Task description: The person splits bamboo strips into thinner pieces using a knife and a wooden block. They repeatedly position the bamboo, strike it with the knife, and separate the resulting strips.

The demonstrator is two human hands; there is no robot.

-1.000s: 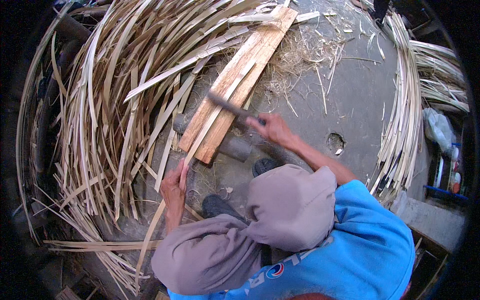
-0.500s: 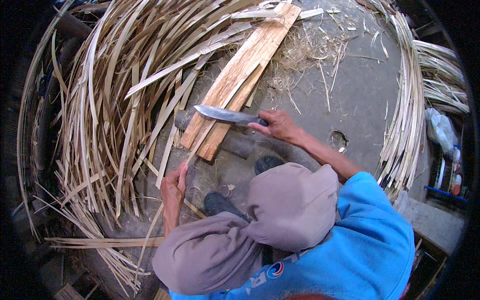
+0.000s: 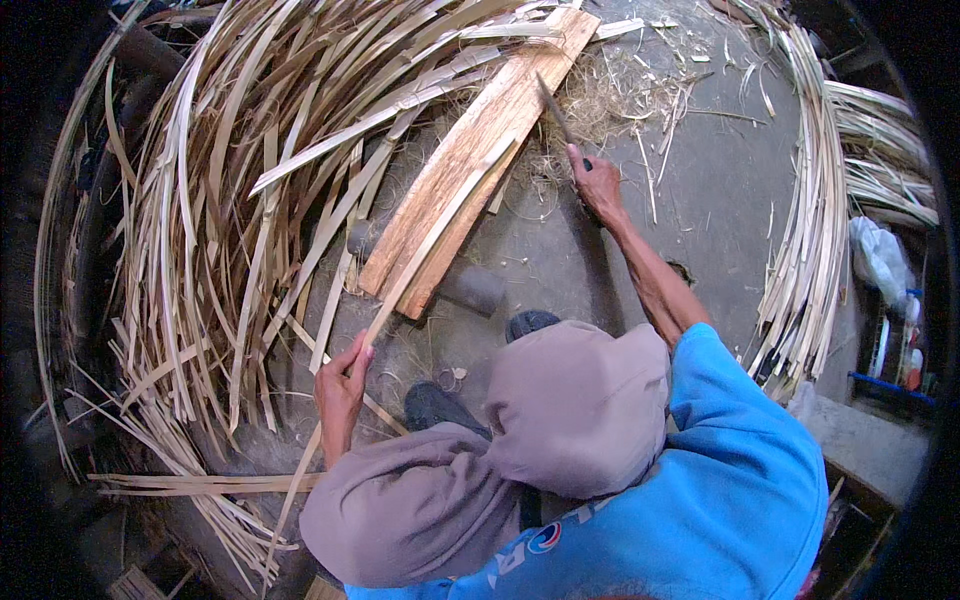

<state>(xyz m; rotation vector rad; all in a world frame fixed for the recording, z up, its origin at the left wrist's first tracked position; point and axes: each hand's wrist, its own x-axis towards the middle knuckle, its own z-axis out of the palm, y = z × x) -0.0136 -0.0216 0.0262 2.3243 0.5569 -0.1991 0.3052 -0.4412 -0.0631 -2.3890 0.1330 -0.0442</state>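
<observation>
My left hand [image 3: 341,384] is closed around the near end of a pale, thin bamboo strip [image 3: 440,226]. The strip lies lengthwise over a rough wooden plank [image 3: 470,150], and its tail trails past my hand toward my lap. In my right hand [image 3: 598,186] a knife [image 3: 554,108] is gripped by its dark handle. Its blade points up and away, seen nearly edge-on, and appears apart from the strip, near the plank's right edge. A dark cylindrical piece [image 3: 470,290] sits beneath the plank's near end.
A large heap of long strips [image 3: 230,200] covers the left side. Fine shavings [image 3: 600,125] lie right of the plank. Bundled strips [image 3: 808,200] curve along the right, beside a white plastic bag [image 3: 880,258]. My shoes [image 3: 445,408] rest on the grey floor [image 3: 720,180].
My right hand has carried the knife away from me, off the strip, and turned the blade upward. My left hand has shifted slightly toward me, still holding the strip.
</observation>
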